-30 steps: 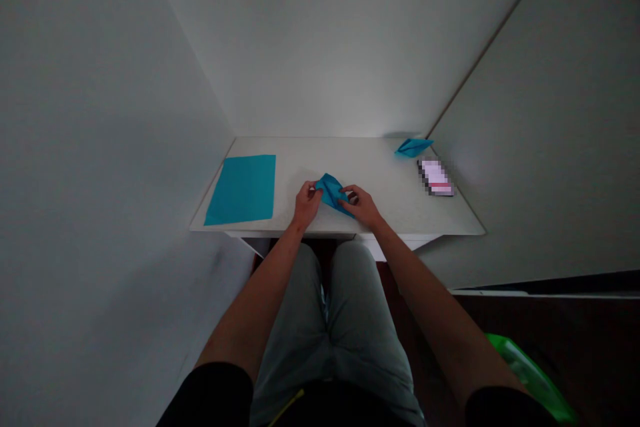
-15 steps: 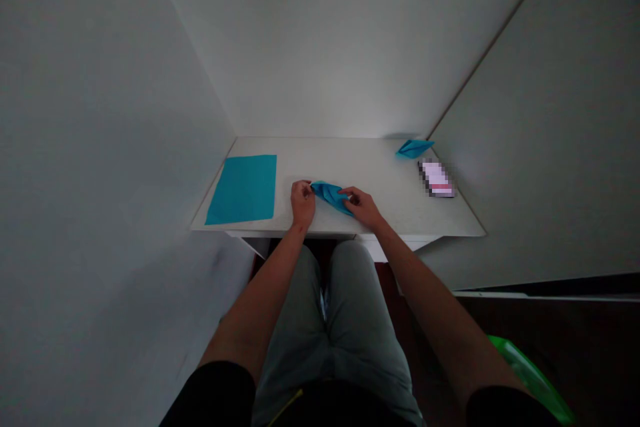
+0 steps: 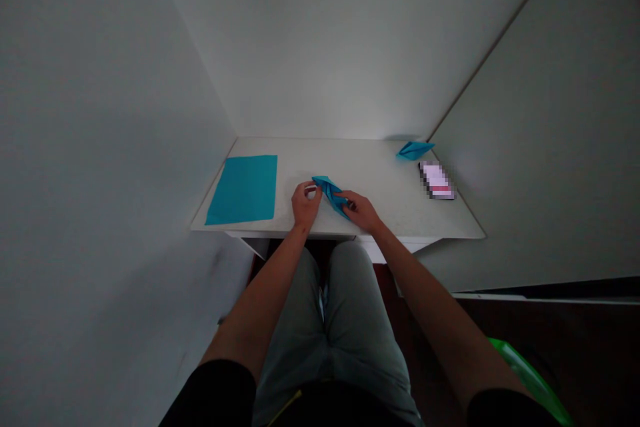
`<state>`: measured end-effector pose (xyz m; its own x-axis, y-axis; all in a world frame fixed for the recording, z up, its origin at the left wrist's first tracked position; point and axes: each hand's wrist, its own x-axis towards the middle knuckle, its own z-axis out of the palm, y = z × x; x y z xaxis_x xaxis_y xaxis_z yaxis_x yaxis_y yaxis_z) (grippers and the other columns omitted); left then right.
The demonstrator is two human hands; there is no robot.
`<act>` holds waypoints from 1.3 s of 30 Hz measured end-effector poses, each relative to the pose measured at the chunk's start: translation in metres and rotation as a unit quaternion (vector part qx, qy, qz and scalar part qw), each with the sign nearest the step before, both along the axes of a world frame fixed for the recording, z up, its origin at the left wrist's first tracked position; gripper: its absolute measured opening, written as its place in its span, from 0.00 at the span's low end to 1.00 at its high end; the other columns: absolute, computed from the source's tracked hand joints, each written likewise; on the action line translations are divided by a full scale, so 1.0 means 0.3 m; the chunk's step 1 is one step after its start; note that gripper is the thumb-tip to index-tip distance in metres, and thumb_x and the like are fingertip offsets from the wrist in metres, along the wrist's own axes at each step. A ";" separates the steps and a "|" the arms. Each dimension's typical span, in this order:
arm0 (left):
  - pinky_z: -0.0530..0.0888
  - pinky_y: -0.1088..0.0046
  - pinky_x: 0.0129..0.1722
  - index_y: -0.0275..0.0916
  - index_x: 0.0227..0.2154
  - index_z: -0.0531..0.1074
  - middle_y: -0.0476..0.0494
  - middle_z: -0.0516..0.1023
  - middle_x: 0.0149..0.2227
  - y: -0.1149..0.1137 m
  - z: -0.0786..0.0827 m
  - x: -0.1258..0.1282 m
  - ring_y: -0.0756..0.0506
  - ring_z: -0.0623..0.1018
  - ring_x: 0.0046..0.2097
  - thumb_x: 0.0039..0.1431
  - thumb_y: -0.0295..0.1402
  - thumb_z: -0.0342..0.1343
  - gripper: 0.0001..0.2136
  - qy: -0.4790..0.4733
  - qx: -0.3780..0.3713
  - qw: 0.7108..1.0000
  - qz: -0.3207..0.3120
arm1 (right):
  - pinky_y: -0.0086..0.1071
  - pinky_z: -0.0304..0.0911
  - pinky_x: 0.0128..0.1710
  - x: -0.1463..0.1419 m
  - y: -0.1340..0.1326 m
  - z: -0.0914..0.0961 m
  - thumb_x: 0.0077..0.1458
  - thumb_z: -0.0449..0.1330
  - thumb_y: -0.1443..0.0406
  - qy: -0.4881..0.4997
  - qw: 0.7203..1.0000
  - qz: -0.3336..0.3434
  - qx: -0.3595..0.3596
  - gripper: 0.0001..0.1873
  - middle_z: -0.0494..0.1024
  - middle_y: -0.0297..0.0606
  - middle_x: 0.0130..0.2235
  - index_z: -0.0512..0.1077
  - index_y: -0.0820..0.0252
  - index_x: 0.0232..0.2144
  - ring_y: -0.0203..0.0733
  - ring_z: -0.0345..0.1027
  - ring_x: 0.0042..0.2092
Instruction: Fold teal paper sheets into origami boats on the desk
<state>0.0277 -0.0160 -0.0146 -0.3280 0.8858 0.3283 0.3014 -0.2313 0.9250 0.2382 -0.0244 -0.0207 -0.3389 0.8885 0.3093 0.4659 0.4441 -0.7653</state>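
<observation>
Left hand (image 3: 306,205) and right hand (image 3: 361,211) pinch folded teal paper (image 3: 331,195) on white desk (image 3: 370,167). Flat teal sheet (image 3: 243,190) left; second folded piece (image 3: 415,150), unreadable pixelated item (image 3: 437,180) right

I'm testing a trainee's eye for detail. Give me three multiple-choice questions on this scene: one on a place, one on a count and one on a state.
1. Where does the flat blue sheet lie?
A. On the left part of the white table
B. At the table's far right corner
C. On the floor

2. How many folded blue paper pieces show on the table?
A. One
B. Two
C. Four

3. What state is the folded blue paper in?
A. Lying untouched
B. Held between the left hand and right hand
C. Torn in half

Answers:
1. A: the sheet lies left of both hands.
2. B: one is between the hands, and a small folded piece sits at the far right.
3. B: fingers of both hands are on it.
</observation>
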 end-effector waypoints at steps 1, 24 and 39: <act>0.81 0.58 0.54 0.41 0.45 0.77 0.38 0.84 0.49 0.000 0.000 0.000 0.42 0.85 0.47 0.66 0.40 0.65 0.10 0.003 0.002 1.000 -0.004 | 0.39 0.74 0.44 0.001 0.000 -0.002 0.57 0.60 0.68 -0.006 1.000 0.004 0.006 0.28 0.81 0.39 0.61 0.79 0.48 0.59 0.44 0.78 0.42; 0.82 0.60 0.53 0.39 0.46 0.79 0.36 0.85 0.49 -0.006 0.013 -0.011 0.42 0.85 0.47 0.67 0.48 0.63 0.17 -0.074 -0.006 0.997 -0.020 | 0.47 0.67 0.68 -0.031 -0.044 0.035 0.64 0.57 0.71 -0.128 0.987 0.027 0.089 0.32 0.73 0.34 0.70 0.72 0.46 0.67 0.49 0.71 0.68; 0.79 0.64 0.47 0.40 0.46 0.79 0.39 0.85 0.46 0.000 0.007 -0.016 0.43 0.83 0.43 0.70 0.48 0.58 0.16 -0.057 -0.023 0.997 -0.049 | 0.46 0.70 0.66 -0.028 -0.048 0.033 0.65 0.57 0.69 -0.143 0.985 0.013 0.099 0.31 0.76 0.36 0.67 0.70 0.48 0.68 0.50 0.73 0.65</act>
<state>0.0231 -0.0160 -0.0124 -0.2723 0.9288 0.2514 0.1726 -0.2099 0.9624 0.2299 -0.0388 -0.0108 -0.4590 0.8103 0.3645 0.6369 0.5861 -0.5008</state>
